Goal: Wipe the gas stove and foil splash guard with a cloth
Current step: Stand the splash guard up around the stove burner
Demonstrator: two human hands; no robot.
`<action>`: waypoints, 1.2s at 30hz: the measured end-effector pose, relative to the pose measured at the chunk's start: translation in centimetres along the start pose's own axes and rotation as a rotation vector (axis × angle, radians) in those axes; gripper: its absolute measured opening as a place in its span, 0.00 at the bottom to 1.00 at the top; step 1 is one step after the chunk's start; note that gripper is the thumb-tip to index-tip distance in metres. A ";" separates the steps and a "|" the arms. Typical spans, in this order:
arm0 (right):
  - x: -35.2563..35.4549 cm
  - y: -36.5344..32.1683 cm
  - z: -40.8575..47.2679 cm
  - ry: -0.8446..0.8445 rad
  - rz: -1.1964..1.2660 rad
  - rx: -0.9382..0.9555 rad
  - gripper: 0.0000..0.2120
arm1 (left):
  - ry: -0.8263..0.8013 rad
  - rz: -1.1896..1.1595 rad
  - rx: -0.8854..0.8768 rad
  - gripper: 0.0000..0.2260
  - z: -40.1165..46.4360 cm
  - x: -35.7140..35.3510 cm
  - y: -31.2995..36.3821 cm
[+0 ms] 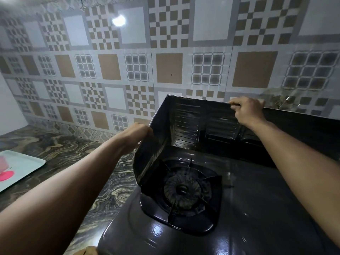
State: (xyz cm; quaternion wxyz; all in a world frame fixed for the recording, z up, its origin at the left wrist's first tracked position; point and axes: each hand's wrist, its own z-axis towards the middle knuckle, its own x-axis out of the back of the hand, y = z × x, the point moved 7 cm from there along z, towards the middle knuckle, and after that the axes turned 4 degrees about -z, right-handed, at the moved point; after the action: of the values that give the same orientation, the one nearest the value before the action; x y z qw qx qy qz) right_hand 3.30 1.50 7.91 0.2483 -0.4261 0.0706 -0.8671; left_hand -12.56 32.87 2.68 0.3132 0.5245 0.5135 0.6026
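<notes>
Both hands gripping foil splash guard (193, 122): left hand (135, 134) curling on side panel, right hand (247, 109) pinching top edge; prob. repositioning it, no cloth in view, so grabbing one's next.

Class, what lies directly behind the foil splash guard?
Behind the splash guard, which both hands grip, stands the patterned tiled wall. The wall's lowest part and the countertop there are hidden.

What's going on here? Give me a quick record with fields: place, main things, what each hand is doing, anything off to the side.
place: kitchen counter against a patterned tiled wall
stove: black gas stove, one burner showing
splash guard: dark foil splash guard standing round the back and left of the burner
left hand: left hand grips the guard's left panel edge
right hand: right hand grips the back panel's top edge
cloth: none in view
side: pale tray on counter, far left
</notes>
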 end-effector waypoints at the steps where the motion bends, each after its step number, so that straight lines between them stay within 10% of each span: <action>1: 0.0 0.1 0.0 0.005 -0.001 -0.001 0.12 | -0.002 -0.039 0.029 0.06 0.0 0.2 -0.4; 36: -3.9 -0.8 -2.2 -0.135 -0.161 -0.069 0.14 | -0.055 -0.019 0.144 0.10 1.2 -0.2 -1.4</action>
State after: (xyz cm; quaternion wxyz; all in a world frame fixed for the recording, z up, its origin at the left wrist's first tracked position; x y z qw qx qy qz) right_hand 3.31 3.92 4.12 0.1671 -0.4959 0.0488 -0.8507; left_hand -11.63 33.44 1.17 0.2943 0.5570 0.5518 0.5465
